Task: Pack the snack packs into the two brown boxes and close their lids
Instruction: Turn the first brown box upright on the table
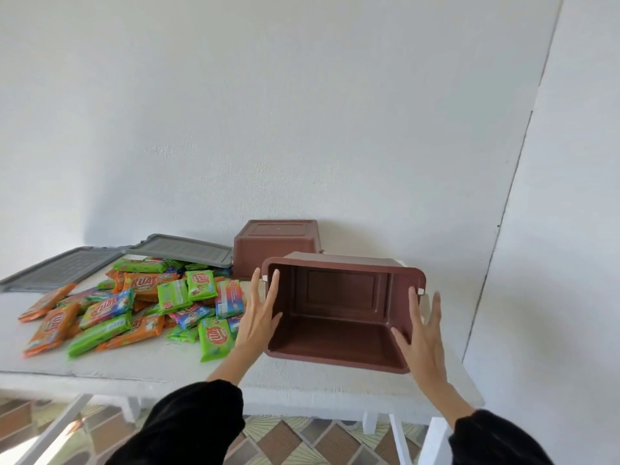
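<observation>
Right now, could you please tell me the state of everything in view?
Near brown box: empty, lidless, opening tipped toward camera.
Far brown box: upside down, lidless.
Snack packs: loose pile, unpacked.
Left grey lid: off, lying flat.
Right grey lid: off, tilted.
Left hand: straight fingers against near box.
Right hand: same, opposite side.

1. The white bench [161, 367] stands against the wall.
2. A loose heap of snack packs [134, 313] covers its left half.
3. Two grey lids [57, 268] lie behind the heap.
4. One brown box [275, 246] sits upside down at the back.
</observation>
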A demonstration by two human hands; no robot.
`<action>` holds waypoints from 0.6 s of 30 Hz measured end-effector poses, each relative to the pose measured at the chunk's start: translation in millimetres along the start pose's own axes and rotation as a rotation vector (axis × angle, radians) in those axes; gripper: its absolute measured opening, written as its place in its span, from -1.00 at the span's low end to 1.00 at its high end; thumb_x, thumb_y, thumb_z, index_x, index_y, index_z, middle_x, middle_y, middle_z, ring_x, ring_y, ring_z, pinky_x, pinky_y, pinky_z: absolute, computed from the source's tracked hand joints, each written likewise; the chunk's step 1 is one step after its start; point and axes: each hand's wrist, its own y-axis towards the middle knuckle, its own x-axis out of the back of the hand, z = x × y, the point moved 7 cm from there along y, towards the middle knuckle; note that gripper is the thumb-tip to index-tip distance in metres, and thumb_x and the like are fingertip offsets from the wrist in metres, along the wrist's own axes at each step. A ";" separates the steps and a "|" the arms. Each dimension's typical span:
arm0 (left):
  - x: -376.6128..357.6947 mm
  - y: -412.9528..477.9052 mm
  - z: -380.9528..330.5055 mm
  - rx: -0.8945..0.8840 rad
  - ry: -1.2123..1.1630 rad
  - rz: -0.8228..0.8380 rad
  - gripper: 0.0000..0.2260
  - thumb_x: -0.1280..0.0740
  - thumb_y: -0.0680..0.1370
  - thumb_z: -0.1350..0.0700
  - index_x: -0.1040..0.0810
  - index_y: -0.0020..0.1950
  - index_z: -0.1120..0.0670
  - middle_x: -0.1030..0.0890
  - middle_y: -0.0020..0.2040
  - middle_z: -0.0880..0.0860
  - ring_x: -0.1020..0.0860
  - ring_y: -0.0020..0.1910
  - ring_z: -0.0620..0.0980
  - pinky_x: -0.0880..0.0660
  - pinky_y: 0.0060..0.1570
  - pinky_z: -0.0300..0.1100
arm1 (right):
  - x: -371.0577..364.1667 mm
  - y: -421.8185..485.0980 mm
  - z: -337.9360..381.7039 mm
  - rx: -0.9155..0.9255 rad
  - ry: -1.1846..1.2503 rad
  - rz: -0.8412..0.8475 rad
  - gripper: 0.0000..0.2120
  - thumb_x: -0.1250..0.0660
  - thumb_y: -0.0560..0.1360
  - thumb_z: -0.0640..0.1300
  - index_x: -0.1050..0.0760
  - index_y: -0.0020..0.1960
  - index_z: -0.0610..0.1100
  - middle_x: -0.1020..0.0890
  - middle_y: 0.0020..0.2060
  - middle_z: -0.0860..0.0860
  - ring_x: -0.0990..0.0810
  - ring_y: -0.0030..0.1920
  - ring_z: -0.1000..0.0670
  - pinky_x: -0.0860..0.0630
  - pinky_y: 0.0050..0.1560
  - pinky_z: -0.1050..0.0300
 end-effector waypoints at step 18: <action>-12.7 53.1 6.3 0.270 0.151 0.435 -0.14 -0.32 0.47 -0.18 0.21 0.53 -0.06 -0.26 0.33 0.23 -0.51 0.12 0.18 -0.45 0.06 -0.10 | -7.7 80.9 -5.5 -0.276 -0.290 0.440 -0.30 -0.19 0.53 0.17 0.11 0.52 0.13 -0.40 0.26 -0.23 -0.53 0.14 -0.20 -0.48 0.07 0.01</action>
